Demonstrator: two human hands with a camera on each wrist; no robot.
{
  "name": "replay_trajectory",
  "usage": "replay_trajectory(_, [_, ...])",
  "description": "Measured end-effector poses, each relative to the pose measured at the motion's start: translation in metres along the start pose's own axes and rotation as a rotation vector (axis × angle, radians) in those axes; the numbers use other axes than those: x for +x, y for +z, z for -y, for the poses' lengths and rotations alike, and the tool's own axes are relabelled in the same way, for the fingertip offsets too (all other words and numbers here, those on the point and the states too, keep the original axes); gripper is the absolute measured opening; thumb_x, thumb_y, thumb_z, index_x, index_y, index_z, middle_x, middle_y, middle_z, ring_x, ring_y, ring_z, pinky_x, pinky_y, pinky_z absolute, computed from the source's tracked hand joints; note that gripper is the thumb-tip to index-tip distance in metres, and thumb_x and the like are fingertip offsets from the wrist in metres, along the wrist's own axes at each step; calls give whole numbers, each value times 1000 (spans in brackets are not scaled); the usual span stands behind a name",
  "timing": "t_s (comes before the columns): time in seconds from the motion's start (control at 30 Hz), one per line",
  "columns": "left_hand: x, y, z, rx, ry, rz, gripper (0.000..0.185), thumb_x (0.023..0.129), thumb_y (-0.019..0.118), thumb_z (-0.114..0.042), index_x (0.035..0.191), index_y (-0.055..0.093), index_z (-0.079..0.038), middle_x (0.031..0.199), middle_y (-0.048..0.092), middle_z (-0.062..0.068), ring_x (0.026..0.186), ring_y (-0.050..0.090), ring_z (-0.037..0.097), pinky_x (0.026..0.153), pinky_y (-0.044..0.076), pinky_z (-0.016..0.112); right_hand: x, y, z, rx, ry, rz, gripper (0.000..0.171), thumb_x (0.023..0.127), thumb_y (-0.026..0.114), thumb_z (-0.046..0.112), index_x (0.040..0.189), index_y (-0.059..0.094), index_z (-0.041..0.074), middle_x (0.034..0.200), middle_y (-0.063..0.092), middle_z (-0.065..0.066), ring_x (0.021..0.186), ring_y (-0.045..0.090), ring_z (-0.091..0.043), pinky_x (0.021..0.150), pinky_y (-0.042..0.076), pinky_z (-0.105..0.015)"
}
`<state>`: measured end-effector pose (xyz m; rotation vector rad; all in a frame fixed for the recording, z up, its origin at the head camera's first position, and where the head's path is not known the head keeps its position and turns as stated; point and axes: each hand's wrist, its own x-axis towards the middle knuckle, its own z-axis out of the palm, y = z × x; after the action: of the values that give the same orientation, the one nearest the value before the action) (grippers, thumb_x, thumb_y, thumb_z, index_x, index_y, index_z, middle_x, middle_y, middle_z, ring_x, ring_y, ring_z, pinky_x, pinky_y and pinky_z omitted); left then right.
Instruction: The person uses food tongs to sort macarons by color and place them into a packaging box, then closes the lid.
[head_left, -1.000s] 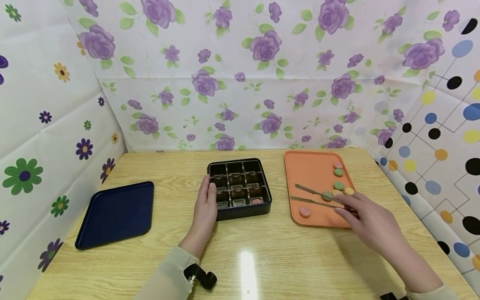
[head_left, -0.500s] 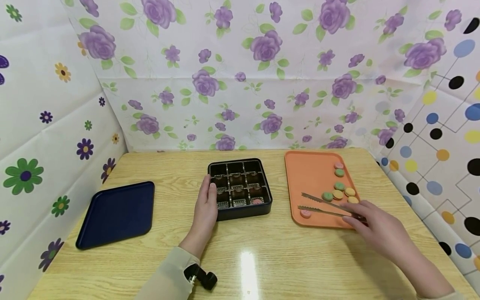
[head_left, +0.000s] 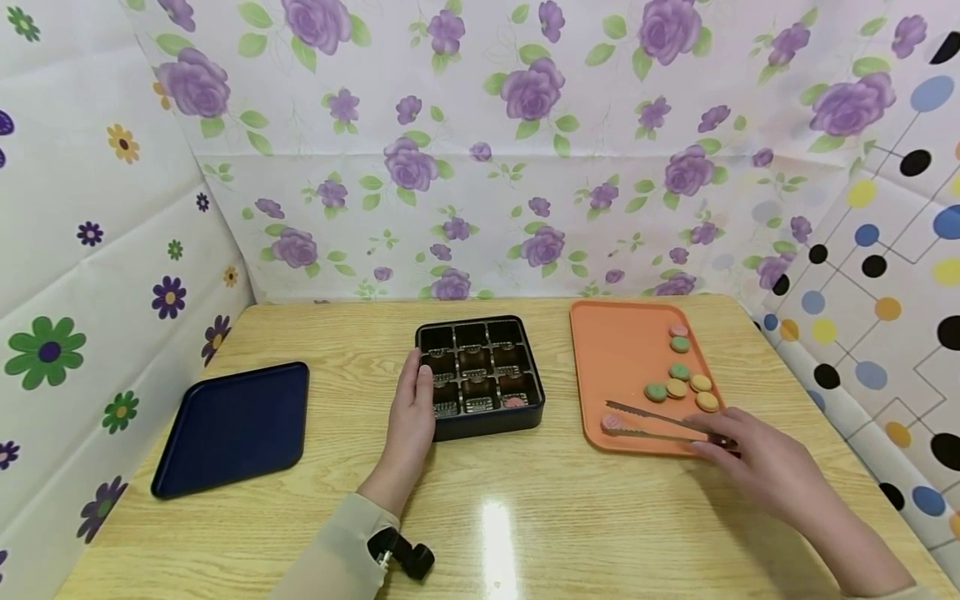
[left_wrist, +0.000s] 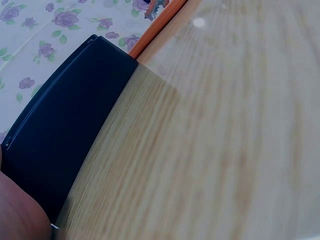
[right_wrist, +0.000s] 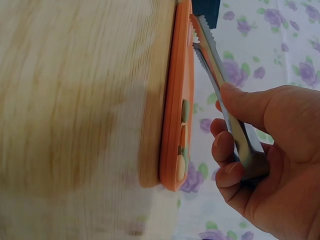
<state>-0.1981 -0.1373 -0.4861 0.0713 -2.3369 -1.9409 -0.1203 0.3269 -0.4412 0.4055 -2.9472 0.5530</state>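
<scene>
My right hand (head_left: 757, 462) grips metal tongs (right_wrist: 220, 82) with serrated tips, its thumb on one arm and fingers curled about the other. In the head view the spread tong arms reach left over the orange tray (head_left: 615, 350), their tips by a pink macaron (head_left: 611, 421); whether they touch it I cannot tell. My left hand (head_left: 408, 408) rests with straight fingers along the left side of a black box (head_left: 487, 425). A clear insert divides the box into several compartments. A pink macaron (head_left: 514, 402) lies in its front right compartment.
Several macarons, such as a green one (head_left: 656, 392), a yellow one (head_left: 707, 402) and a pink one (head_left: 678, 331), lie toward the tray's right side. A dark blue tray (head_left: 232, 429) stands at the left of the wooden table (head_left: 360, 333). Patterned cloth (head_left: 480, 208) walls surround the back and sides.
My right hand has moved slightly right and toward me, bringing the tongs from the green macaron down to the pink one at the tray's front left. The left hand and box have stayed put.
</scene>
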Motion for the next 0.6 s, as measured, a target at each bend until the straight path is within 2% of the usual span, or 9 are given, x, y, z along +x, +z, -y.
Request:
replay_trajectory(0.23, [0, 0, 0, 1, 1, -1, 70, 119, 34, -59, 179, 18, -27, 184, 14, -3, 169, 16, 28, 134, 19, 58, 0, 3, -4, -5, -3, -9, 30, 105, 80, 31, 134, 80, 22, 102, 65, 10, 76, 52, -6, 61, 41, -31])
replay_trajectory(0.4, [0, 0, 0, -2, 2, 1, 70, 119, 33, -59, 179, 18, -27, 184, 13, -3, 169, 16, 28, 134, 18, 58, 1, 4, -5, -13, 4, -11, 30, 105, 81, 30, 134, 81, 21, 106, 69, 4, 74, 51, -10, 61, 40, -32])
replay_trajectory(0.47, [0, 0, 1, -4, 4, 4, 70, 119, 33, -59, 179, 18, -27, 184, 13, -3, 169, 16, 28, 134, 18, 58, 1, 4, -6, -11, 4, -10, 30, 105, 81, 29, 133, 81, 20, 112, 72, -2, 78, 56, -13, 62, 42, -35])
replay_trajectory(0.53, [0, 0, 1, -7, 7, 6, 70, 119, 33, -59, 179, 17, -28, 184, 13, -4, 169, 15, 28, 134, 18, 58, 1, 4, -6, -11, 3, -18, 29, 104, 81, 29, 133, 82, 20, 119, 74, -8, 86, 66, -22, 64, 50, -42])
replay_trajectory(0.6, [0, 0, 1, -7, 8, 8, 70, 119, 33, -59, 179, 17, -28, 184, 13, -3, 169, 15, 28, 134, 18, 58, 1, 4, -7, -14, 1, -26, 29, 104, 82, 28, 132, 82, 19, 124, 74, -12, 92, 70, -28, 66, 52, -46])
